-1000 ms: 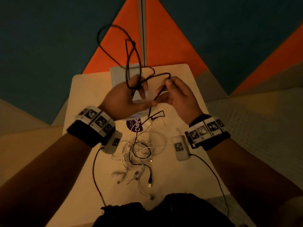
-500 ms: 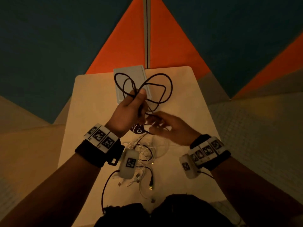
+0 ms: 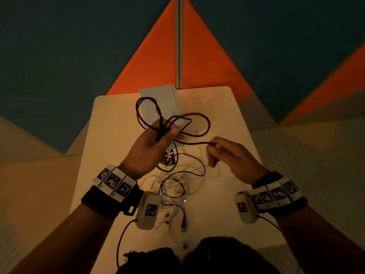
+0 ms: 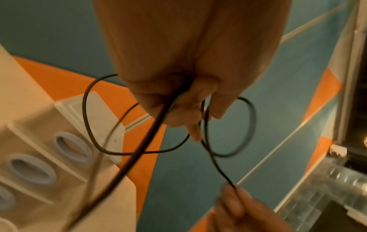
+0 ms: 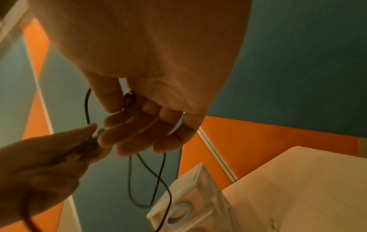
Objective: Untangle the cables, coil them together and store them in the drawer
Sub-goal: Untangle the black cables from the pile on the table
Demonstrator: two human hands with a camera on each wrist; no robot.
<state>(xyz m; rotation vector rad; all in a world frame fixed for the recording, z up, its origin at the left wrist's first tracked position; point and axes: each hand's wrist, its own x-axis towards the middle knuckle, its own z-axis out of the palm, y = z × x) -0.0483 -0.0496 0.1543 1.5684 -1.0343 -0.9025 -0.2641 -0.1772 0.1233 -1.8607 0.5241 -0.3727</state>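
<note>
Above a small pale table (image 3: 110, 123), a person's left hand (image 3: 150, 147) grips gathered loops of a black cable (image 3: 199, 123), thumb and curled fingers (image 4: 190, 109) closed over the bundle where the strands cross. Two loops fan out beyond the fingertips, 1 to each side, hanging in open air over the table's far half. From the pinch, a single strand runs to the right hand (image 3: 231, 157), whose thumb and forefinger nip the cable at its plug end; the other fingers (image 5: 139, 138) are loosely curled and hold nothing. The 2 hands are near each other but apart. Below the wrists, toward the person, a tangle of white cables (image 3: 173, 186) and further black strands lies on the table, close to its near edge. Just past the left fingertips stands a white drawer unit (image 3: 158, 97) at the table's far edge.
</note>
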